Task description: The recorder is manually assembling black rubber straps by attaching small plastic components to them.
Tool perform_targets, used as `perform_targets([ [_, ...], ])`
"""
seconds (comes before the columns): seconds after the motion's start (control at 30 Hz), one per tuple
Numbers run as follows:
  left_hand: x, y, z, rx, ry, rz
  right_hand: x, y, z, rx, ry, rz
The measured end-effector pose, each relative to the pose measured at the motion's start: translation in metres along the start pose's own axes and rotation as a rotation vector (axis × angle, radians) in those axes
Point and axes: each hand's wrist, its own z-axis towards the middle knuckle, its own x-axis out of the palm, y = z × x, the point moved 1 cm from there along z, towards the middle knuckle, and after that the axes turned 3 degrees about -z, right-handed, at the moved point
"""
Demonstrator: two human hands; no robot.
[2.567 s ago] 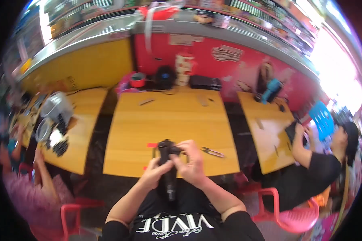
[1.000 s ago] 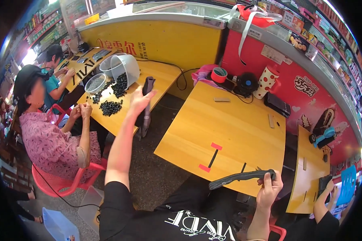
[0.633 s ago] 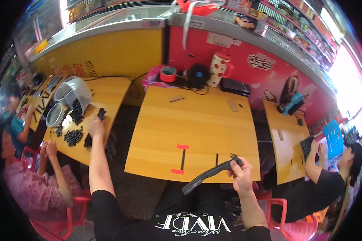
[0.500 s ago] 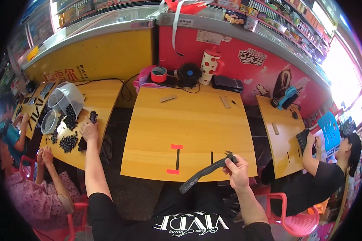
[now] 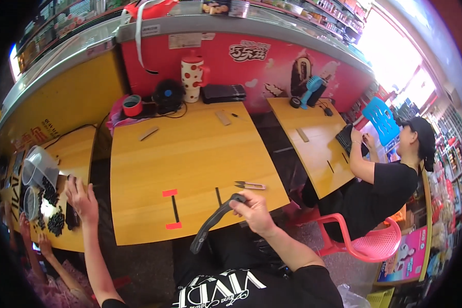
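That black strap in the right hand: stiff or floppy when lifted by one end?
Probably floppy. The black strap is pinched at its upper end by the right hand, and its free length droops in a curve below the table edge. It looks thin and flat, so likely light, and unlikely to roll if set down.

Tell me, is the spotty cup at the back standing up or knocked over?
Standing up. The white cup with red dots sits upright at the back of the middle wooden table, its red handle sticking out to the side.
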Motion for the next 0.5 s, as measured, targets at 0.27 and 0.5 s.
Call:
perform_targets([
  [0.27, -0.091, -0.253, -0.069, 0.208, 0.877, -1.252, 0.0, 0.001, -0.016, -0.107, 0.034, 0.057],
  [0.5, -0.085, -0.281, -0.101, -0.295, 1.575, -1.603, -0.033, 0.004, -0.034, -0.035, 0.105, 0.321],
])
